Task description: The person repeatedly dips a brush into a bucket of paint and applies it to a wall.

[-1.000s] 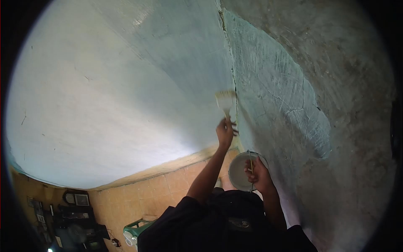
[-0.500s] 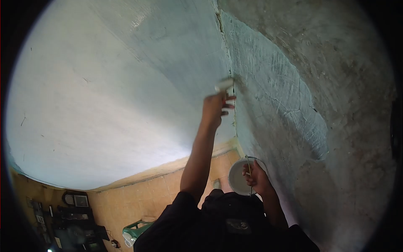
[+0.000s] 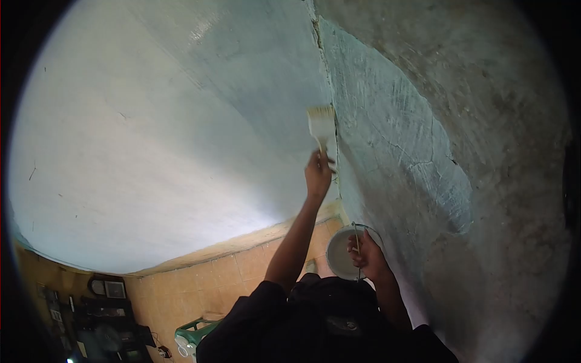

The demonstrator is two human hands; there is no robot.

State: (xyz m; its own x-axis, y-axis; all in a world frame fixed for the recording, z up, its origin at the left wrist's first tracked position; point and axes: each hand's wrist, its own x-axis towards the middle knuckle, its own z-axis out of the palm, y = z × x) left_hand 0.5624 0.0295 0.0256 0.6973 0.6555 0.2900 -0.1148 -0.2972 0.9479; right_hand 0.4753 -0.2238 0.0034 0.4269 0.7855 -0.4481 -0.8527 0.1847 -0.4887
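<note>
In the head view my left hand (image 3: 318, 176) is raised and closed on the handle of a wide paintbrush (image 3: 322, 126). The brush points up, its pale bristle tips against the light-painted wall (image 3: 181, 145), just left of the cracked corner seam. Lower down, my right hand (image 3: 368, 259) grips the wire handle of a paint bucket (image 3: 336, 261). The bucket hangs in front of my body, and whitish paint shows inside it.
On the right stands a grey, rough plaster wall (image 3: 508, 181) with a cracked pale patch (image 3: 399, 115). Orange tiles (image 3: 200, 287) cover the floor. A green plastic stool or chair (image 3: 192, 333) and dark shelving with household items (image 3: 112, 320) stand at lower left.
The brush was blurred and tilted sideways at the corner; now it is upright, bristles up, and my left hand is slightly lower and to the right. The bucket has shifted slightly left.
</note>
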